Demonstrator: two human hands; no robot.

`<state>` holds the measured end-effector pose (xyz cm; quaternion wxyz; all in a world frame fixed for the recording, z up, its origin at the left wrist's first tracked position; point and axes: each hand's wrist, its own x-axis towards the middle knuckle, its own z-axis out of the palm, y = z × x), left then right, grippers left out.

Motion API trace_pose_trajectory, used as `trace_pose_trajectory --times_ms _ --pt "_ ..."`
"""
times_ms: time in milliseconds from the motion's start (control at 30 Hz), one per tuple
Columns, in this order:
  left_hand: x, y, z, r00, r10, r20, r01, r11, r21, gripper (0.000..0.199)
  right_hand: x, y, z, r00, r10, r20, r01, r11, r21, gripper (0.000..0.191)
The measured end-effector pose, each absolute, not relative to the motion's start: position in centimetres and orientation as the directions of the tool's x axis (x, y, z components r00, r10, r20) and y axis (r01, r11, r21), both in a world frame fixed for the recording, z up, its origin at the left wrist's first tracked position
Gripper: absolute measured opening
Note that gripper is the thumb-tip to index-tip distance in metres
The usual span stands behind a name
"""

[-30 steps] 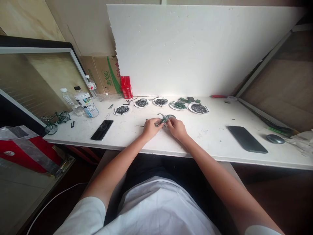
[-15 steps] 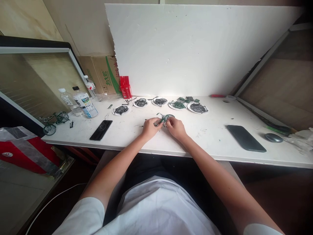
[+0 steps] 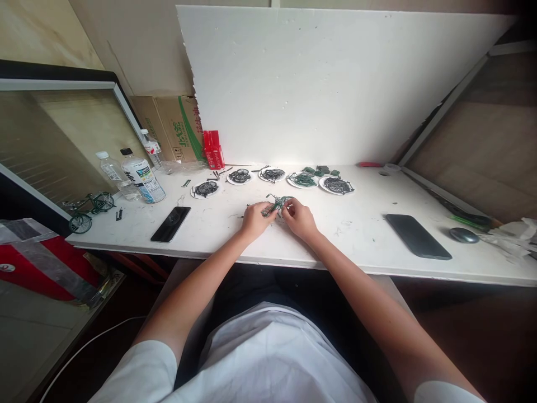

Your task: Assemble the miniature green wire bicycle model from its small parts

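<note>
My left hand (image 3: 257, 219) is closed around a small green model bicycle (image 3: 277, 205) above the middle of the white table. The bicycle's handlebar points up and away from me. My right hand (image 3: 300, 218) pinches at the bicycle's right side, its fingers bent together; any small part between the fingertips is hidden. Just beyond the hands lie white plates of model parts: a plate of green parts (image 3: 302, 179), and several with black parts, such as the right-hand plate (image 3: 337, 185).
A finished-looking green model bicycle (image 3: 92, 210) stands at the table's left end near bottles (image 3: 145, 178). A phone (image 3: 170, 224) lies left of my hands. To the right are a dark flat case (image 3: 418, 236) and a mouse (image 3: 464, 235). A red box (image 3: 213, 150) stands behind.
The whole view has shifted slightly, so things appear a little further left. My right hand has moved slightly over the bicycle, covering more of its wheel; both hands keep their grip.
</note>
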<state>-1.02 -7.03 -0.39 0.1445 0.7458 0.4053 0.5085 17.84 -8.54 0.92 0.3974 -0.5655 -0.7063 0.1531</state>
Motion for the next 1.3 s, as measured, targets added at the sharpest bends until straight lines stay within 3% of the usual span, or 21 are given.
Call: trace_pose_trajectory --times_ms 367,600,867,1100,1300 --pt "-0.95 -7.32 -0.18 0.143 0.744 0.652 0.454 -0.635 0.625 0.007 17.81 -8.58 1.22 -0.060 0.921 0.385 0.659 0.326 -0.678 0.038" --pt "-0.91 -7.26 -0.18 0.112 0.724 0.681 0.444 -0.650 0.617 0.008 17.85 -8.67 1.19 -0.065 0.889 0.453 0.612 0.394 -0.685 0.024" --pt "-0.95 -7.46 -0.01 0.118 0.712 0.692 0.420 -0.667 0.615 0.007 17.88 -8.37 0.93 -0.089 0.889 0.449 0.639 0.396 -0.660 0.041" --pt "-0.98 -7.60 0.23 0.113 0.718 0.687 0.423 -0.660 0.621 0.007 17.96 -8.19 0.69 -0.072 0.840 0.538 0.608 0.465 -0.644 0.021" --pt "-0.95 -7.71 0.26 0.131 0.719 0.682 0.433 -0.661 0.613 0.008 18.03 -8.22 0.81 -0.081 0.850 0.520 0.615 0.453 -0.646 0.029"
